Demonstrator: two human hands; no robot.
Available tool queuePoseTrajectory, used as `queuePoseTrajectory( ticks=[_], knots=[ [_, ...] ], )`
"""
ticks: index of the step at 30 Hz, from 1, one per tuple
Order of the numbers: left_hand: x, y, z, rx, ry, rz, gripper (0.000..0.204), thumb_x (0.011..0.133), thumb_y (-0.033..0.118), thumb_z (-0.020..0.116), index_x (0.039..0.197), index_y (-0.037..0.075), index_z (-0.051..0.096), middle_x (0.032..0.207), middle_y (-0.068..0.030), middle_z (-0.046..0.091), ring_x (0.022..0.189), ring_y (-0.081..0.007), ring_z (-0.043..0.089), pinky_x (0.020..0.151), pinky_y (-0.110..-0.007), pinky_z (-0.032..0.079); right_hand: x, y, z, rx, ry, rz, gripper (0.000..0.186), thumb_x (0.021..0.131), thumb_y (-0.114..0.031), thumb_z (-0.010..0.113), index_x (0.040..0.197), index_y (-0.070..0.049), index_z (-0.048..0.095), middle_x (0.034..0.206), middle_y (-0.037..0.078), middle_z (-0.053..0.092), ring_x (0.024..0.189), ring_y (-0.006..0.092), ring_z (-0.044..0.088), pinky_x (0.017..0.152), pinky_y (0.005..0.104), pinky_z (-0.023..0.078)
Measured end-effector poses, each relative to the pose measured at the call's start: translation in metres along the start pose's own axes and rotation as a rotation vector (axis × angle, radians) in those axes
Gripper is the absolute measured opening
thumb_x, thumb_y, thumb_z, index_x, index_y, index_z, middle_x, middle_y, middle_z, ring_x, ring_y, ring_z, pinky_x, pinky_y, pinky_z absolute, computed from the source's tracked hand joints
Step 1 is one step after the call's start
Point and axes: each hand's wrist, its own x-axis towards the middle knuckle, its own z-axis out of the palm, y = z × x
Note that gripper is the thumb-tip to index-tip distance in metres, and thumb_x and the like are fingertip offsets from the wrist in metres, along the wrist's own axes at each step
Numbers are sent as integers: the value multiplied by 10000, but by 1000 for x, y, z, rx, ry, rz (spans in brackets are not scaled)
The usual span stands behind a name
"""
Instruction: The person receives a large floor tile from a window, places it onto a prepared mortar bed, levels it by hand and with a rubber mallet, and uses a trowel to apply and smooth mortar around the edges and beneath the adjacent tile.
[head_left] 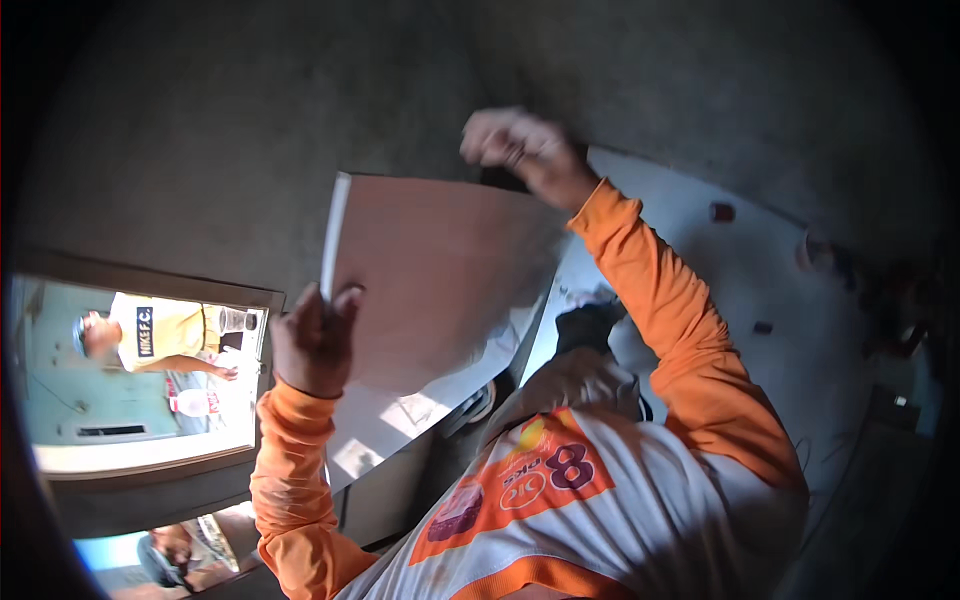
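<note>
A thin pinkish-brown board (430, 280) with a pale side edge fills the middle of the view. My left hand (318, 340) grips that pale edge near its lower part, thumb toward the board's face. My right hand (520, 150) is raised just above the board's upper right part, blurred, with fingers bent; whether anything is between them is unclear. Beneath the board, a white surface (410, 430) shows with patches of sunlight.
A pale floor (680, 280) on the right carries a small red container (722, 212) and scattered dark items. Grey wall (300, 100) spans the top. At left, an opening frames a person in a yellow shirt (160, 330) near a bottle (198, 400); another person (172, 550) shows lower left.
</note>
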Motion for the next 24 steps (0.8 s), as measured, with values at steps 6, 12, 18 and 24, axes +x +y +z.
queuePoseTrajectory(
  ticks=[6, 12, 18, 24],
  knots=[
    [42, 1, 4, 157, -15, -8, 199, 886, 180, 605, 806, -2, 612, 513, -66, 469, 437, -112, 377, 439, -267, 345, -229, 192, -10, 395, 721, 1322, 261, 871, -367, 558, 845, -111, 602, 762, 14, 580, 671, 126, 533, 600, 285, 423],
    [74, -4, 24, 248, 20, -99, 271, 909, 241, 575, 802, -8, 592, 535, -42, 442, 514, -82, 348, 479, -259, 316, -310, 232, 126, 1112, 715, 1667, 362, 876, -427, 528, 1001, -89, 556, 965, 59, 539, 867, 167, 503, 746, 323, 405],
    [114, -12, 34, 189, 78, -304, 330, 932, 279, 543, 817, -30, 574, 600, 55, 376, 567, -60, 295, 509, -226, 259, -288, 275, 158, 1450, 959, 1630, 505, 880, -488, 498, 1157, -66, 511, 1169, 104, 498, 1063, 209, 472, 893, 360, 386],
    [159, -84, 137, -6, 326, -335, 405, 942, 362, 509, 940, -26, 626, 675, 4, 575, 616, -84, 478, 571, -230, 388, -267, 357, 90, 1457, 1315, 1518, 644, 878, -547, 476, 1276, -41, 478, 1321, 142, 476, 1206, 246, 460, 999, 389, 380]
  ],
)
